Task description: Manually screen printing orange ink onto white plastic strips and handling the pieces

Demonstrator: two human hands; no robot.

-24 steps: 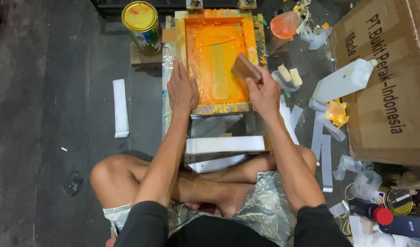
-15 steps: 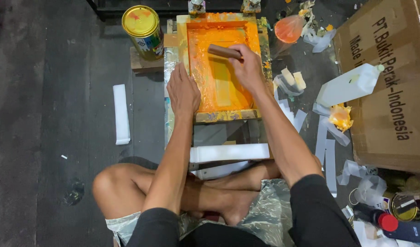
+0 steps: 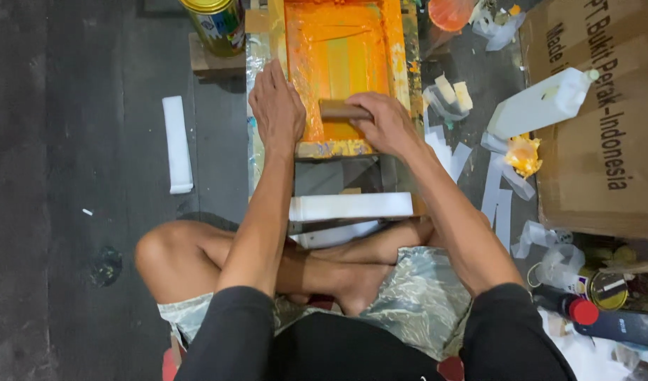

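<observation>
The person sits cross-legged on the dark floor [image 3: 70,141] with a wooden-framed printing screen flooded with orange ink [image 3: 341,56] straight ahead of the knees. The right hand [image 3: 387,125] is curled around a short brown wooden-handled squeegee [image 3: 341,111], fingers wrapped over its right end, holding it crosswise near the near edge of the screen, down in the orange ink. The left hand [image 3: 276,109] lies flat with fingers together and pointing away, pressed on the left rail of the frame, just beside the squeegee's left end.

Below the frame's near edge, between it and the crossed legs, a long white rectangular strip [image 3: 351,207] lies crosswise. Another white strip [image 3: 177,144] lies on the floor well to the left. A yellow-lidded paint tin [image 3: 215,25] stands on a wooden block at the far left of the frame. To the right sit a white plastic jug [image 3: 542,106] lying on its side, a crumpled orange-stained rag [image 3: 523,155], scraps of white paper, and a large brown cardboard box [image 3: 606,120]. Near the right knee a dark bottle with a red cap [image 3: 585,312] lies beside a small tin.
</observation>
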